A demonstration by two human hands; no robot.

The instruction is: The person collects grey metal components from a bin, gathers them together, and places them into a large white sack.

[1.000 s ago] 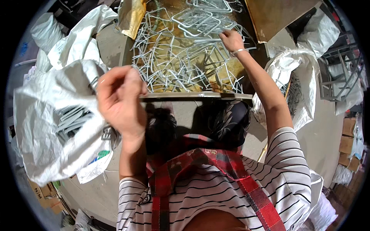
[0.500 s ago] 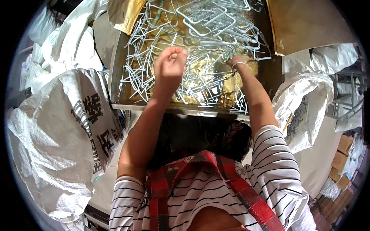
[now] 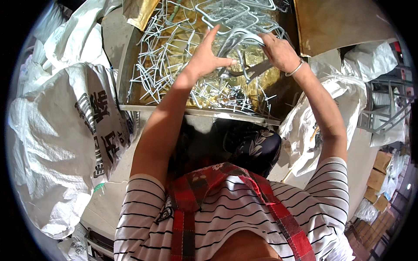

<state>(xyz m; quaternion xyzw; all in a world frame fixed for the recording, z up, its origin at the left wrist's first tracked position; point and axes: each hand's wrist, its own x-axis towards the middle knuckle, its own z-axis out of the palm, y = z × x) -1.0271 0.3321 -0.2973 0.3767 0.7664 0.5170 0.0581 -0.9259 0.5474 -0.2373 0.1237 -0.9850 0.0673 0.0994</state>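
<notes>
My right hand (image 3: 282,53) grips one end of a bundle of bent silvery metal rods (image 3: 242,35), raised above a shallow metal tray (image 3: 191,110). The bundle curves to the left and hangs down toward the tray. Beside its left end is my left hand (image 3: 204,57), with thumb and fingers spread wide; whether it touches the rods I cannot tell. Thin straight and bent rods (image 3: 150,80) lie scattered over the tray's left side. Larger bent rods (image 3: 235,15) are heaped at the far side. The tray's bottom looks wet and yellowish brown.
Brown sheets stand at the tray's far left (image 3: 141,13) and far right corners (image 3: 344,26). A large white woven sack (image 3: 52,143) stands at left, another open white sack (image 3: 335,104) at right. Cardboard boxes (image 3: 376,176) and a grey metal frame (image 3: 387,104) lie farther right.
My right hand has risen from the tray's right side, lifting the bundle of rods. My left hand has opened from a loose curl and moved right, toward the bundle.
</notes>
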